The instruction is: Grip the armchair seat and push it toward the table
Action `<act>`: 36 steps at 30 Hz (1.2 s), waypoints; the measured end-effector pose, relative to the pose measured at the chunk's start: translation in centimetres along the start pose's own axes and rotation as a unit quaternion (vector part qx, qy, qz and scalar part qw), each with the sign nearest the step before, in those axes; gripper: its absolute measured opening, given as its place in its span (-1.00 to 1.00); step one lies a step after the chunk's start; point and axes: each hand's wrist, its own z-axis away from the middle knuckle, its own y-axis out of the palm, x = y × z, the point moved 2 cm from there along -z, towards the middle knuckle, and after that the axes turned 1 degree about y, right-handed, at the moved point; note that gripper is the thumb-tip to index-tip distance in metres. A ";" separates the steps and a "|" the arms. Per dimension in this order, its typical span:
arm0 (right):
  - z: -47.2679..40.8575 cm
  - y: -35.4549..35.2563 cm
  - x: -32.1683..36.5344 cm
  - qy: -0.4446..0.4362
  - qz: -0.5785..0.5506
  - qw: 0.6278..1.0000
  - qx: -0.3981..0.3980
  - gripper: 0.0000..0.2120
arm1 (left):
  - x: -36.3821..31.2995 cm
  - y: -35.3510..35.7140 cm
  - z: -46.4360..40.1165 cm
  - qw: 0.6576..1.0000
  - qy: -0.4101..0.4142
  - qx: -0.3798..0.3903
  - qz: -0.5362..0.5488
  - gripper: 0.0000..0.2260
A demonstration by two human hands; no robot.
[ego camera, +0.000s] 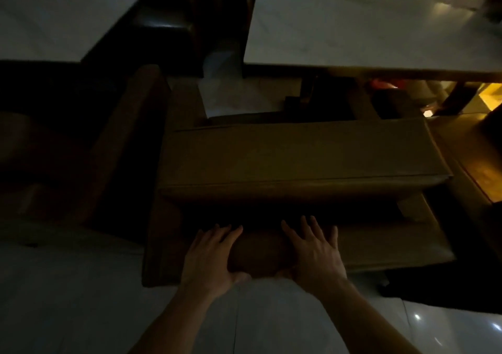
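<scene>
Both hands, left hand [210, 255] and right hand [315, 250], lie flat and open, pressing the brown cushion [256, 255] between them at the seat's [380, 245] front edge.

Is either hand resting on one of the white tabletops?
No, the left hand and right hand both lie on a rounded brown cushion at a brown seat, well below the white tabletops.

Left hand [210, 255], right hand [312, 253] outstretched, flat

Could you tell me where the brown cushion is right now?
In the head view it sits low and centre, held between the left hand and right hand, just below the long brown bench backrest.
</scene>
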 end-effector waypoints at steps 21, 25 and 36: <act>-2.0 -1.1 1.4 0.000 0.005 1.000 0.001 0.03 | 1.8 -0.1 -2.7 0.999 0.023 0.017 0.024 -0.10; -2.8 -1.0 3.0 0.004 0.008 1.000 -0.026 0.03 | 3.4 -1.0 -3.3 0.999 0.025 0.010 0.041 -0.09; -3.0 -0.7 3.9 0.008 0.008 0.999 -0.033 0.01 | 4.5 -1.3 -3.4 0.999 0.035 -0.012 0.029 -0.10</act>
